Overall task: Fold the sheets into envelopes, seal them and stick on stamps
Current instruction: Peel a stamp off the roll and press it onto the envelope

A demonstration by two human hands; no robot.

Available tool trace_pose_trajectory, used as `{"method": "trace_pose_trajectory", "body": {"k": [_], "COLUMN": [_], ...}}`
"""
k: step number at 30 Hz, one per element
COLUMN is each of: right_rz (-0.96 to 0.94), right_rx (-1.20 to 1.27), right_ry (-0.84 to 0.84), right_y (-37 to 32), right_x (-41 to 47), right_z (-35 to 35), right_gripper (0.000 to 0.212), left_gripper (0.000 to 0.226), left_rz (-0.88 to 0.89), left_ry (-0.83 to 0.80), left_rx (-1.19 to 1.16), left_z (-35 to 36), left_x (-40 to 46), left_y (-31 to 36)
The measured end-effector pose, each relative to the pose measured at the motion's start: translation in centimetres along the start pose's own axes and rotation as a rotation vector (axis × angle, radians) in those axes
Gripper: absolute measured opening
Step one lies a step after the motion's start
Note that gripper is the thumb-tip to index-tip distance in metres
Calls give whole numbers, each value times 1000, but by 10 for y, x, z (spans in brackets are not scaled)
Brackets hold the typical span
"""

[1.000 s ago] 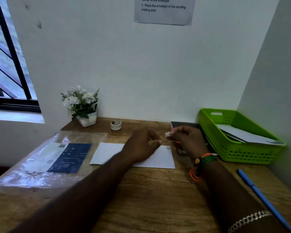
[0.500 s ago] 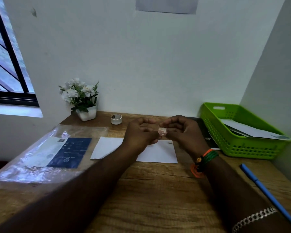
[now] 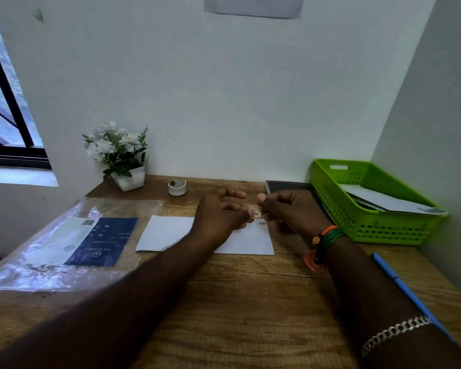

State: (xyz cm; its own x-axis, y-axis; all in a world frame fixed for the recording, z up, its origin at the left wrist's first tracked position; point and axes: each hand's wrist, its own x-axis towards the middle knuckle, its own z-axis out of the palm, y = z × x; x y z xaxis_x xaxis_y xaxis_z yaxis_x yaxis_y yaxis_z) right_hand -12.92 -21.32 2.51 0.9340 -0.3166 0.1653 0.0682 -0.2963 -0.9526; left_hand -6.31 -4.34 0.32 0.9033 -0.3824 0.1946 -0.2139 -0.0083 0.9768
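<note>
My left hand and right hand meet, both pinching a small stamp just above the white envelope's right end.

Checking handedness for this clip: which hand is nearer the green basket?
Right. The right hand is just left of the green basket, near its front-left corner, pinching a small stamp. The left hand is further left, over the white envelope.
</note>
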Motion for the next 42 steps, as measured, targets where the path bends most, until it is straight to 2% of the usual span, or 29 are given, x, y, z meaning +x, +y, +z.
{"method": "trace_pose_trajectory", "body": {"k": [3,5,7,9,10,12,16,26,32,42], "right_rz": [-8,-1,10,6,-9,-44,7,46,94,112], "right_rx": [-22,-14,-15,-65,-139,-337,-494,-564,-553,-703], "right_ry": [-49,-23,51,156,209,262,151,13,-11,21], "right_y": [1,5,9,14,17,23,26,22,26,28], "right_x": [0,4,8,14,17,19,17,15,16,15], "right_z": [-1,-3,-5,-9,-11,-16,-17,-11,0,4], "right_gripper": [21,16,10,9,11,13,11,11,8,15], "left_gripper": [36,40,47,66,75,75,60,57,58,57], "left_rz": [2,21,96,135,119,76,100,105,120,121], "left_ry": [-17,-34,-57,-154,-225,-320,-363,-418,-428,-435], "left_rx": [-20,30,270,632,780,915,971,988,979,984], "left_z": [0,-1,-3,-5,-6,-7,-7,-10,-8,-8], "left_x": [1,3,5,4,3,0,-1,-1,1,0], "left_y": [-1,-1,-2,-4,-5,-5,1,2,-1,1]}}
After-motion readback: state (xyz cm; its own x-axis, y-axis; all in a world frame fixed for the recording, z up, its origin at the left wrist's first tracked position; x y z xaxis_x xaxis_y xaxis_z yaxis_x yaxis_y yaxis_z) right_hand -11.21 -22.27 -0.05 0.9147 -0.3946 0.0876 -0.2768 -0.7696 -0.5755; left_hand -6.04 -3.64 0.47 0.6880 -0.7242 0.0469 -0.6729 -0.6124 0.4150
